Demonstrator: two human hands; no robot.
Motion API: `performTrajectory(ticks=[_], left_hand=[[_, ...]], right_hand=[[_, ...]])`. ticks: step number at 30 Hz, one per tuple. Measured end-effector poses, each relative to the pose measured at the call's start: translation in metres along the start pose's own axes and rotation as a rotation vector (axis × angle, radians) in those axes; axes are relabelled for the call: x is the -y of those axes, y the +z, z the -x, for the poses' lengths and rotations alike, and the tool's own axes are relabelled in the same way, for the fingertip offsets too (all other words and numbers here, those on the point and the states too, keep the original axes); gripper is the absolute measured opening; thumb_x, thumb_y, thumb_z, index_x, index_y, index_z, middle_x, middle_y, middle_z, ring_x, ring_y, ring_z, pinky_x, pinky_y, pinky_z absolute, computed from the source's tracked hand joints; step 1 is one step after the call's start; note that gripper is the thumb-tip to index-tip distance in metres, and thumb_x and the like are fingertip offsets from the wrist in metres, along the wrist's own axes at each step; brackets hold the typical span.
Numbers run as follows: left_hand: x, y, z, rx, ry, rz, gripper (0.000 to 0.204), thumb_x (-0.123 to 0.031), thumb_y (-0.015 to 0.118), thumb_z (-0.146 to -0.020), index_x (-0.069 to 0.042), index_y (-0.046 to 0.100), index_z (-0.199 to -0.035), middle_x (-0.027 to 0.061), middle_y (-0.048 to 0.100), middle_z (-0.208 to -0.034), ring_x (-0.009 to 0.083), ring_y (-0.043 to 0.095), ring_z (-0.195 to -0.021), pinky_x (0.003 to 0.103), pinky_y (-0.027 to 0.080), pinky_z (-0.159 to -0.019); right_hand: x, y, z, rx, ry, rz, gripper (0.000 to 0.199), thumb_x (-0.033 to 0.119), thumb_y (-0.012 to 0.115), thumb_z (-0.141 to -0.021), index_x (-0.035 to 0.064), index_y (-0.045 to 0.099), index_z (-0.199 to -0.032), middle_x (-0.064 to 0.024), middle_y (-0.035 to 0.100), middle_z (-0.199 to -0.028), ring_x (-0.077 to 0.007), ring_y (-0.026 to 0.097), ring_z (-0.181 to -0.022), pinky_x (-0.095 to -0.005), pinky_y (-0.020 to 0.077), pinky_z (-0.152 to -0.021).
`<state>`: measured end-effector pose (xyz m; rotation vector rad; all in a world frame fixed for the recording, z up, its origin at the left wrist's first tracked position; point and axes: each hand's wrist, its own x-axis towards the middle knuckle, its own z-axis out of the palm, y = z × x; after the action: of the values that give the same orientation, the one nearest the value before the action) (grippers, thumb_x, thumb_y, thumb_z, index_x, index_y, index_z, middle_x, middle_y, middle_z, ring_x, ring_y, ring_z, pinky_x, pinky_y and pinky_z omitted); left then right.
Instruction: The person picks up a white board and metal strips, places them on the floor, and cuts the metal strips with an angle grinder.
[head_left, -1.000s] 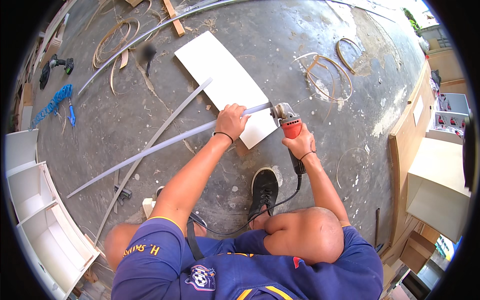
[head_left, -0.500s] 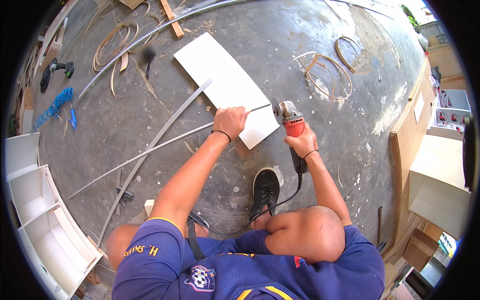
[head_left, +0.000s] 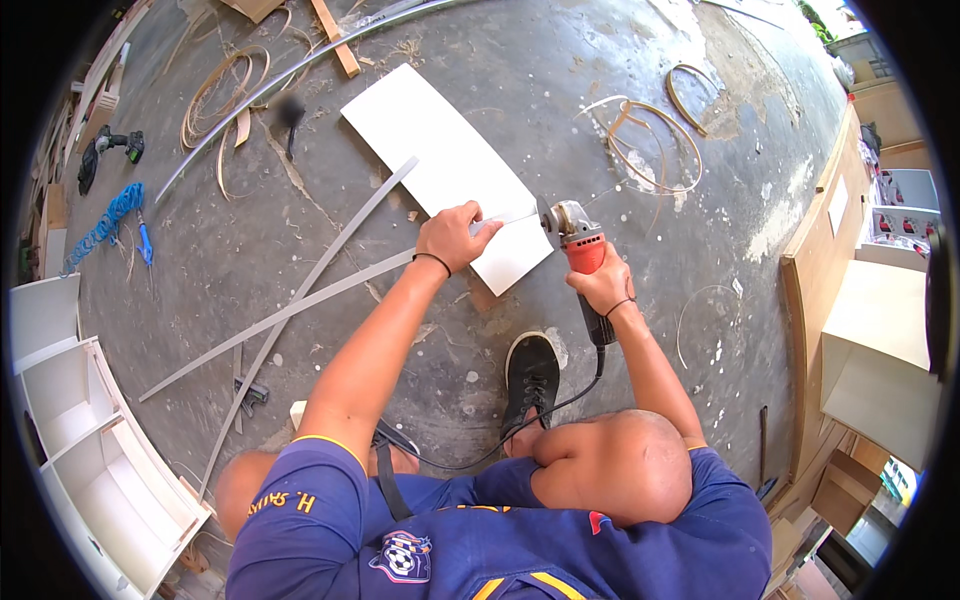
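Observation:
My left hand [head_left: 456,237] is closed around a long, thin grey strip [head_left: 300,305], close to its far end. That end reaches over a white board [head_left: 440,150] lying on the floor, and the rest slants down to the left. In my right hand [head_left: 603,283] is a red and black angle grinder [head_left: 583,250], its body upright and my fingers wrapped round it. The grinder's disc [head_left: 546,217] stands at the strip's end by the board's right edge; whether they touch I cannot tell. A second grey strip [head_left: 335,250] passes under the held one, its far end on the board.
The grinder's black cord [head_left: 553,412] runs past my shoe [head_left: 531,380]. Coiled edging strips [head_left: 655,145] lie to the right. A cordless drill [head_left: 115,150] and a blue coiled hose [head_left: 105,230] are at far left. White cabinet boxes [head_left: 90,440] stand at left, wooden panels [head_left: 815,300] at right.
The strip in my left hand has rolled so its broad face shows instead of its narrow edge. My left hand has shifted slightly left; the grinder has barely moved.

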<state>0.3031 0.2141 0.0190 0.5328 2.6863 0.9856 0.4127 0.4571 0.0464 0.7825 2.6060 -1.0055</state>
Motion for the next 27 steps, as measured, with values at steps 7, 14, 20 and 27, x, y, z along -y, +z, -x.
performTrajectory(ticks=[7,14,20,27], left_hand=[[0.003,0.0,0.001,-0.005,0.057,-0.046,0.045,-0.051,0.064,-0.08,-0.006,0.064,-0.083,0.0134,0.065,-0.079,0.0314,0.063,-0.075,0.039,0.049,-0.063],[0.006,0.0,-0.001,0.007,0.035,-0.067,0.045,-0.051,0.064,-0.08,-0.006,0.066,-0.086,0.0124,0.066,-0.084,0.0304,0.064,-0.078,0.039,0.05,-0.066],[0.003,0.001,-0.001,0.02,0.021,-0.063,0.046,-0.052,0.064,-0.08,-0.007,0.067,-0.088,0.0116,0.066,-0.085,0.0298,0.064,-0.08,0.039,0.05,-0.067],[0.003,0.004,0.0,0.026,0.017,-0.075,0.046,-0.051,0.063,-0.081,-0.006,0.067,-0.088,0.0114,0.066,-0.086,0.0292,0.064,-0.082,0.039,0.05,-0.069]], right_hand=[[0.001,-0.001,0.002,0.001,-0.028,0.018,0.054,0.028,0.074,-0.057,0.0026,0.056,-0.102,-0.0196,0.067,-0.09,-0.0357,0.065,-0.087,-0.0397,0.0507,-0.078],[0.008,0.0,0.007,0.01,-0.024,0.069,0.056,0.028,0.074,-0.058,0.0027,0.055,-0.104,-0.0204,0.067,-0.09,-0.0373,0.064,-0.088,-0.041,0.0505,-0.079],[0.007,0.0,0.007,0.004,-0.032,0.074,0.055,0.028,0.073,-0.058,0.0023,0.055,-0.103,-0.0213,0.066,-0.09,-0.0381,0.064,-0.088,-0.0416,0.0506,-0.078],[0.01,0.0,0.007,0.002,-0.027,0.079,0.053,0.027,0.073,-0.058,0.0018,0.054,-0.101,-0.0215,0.066,-0.09,-0.0383,0.064,-0.087,-0.0416,0.0506,-0.078]])
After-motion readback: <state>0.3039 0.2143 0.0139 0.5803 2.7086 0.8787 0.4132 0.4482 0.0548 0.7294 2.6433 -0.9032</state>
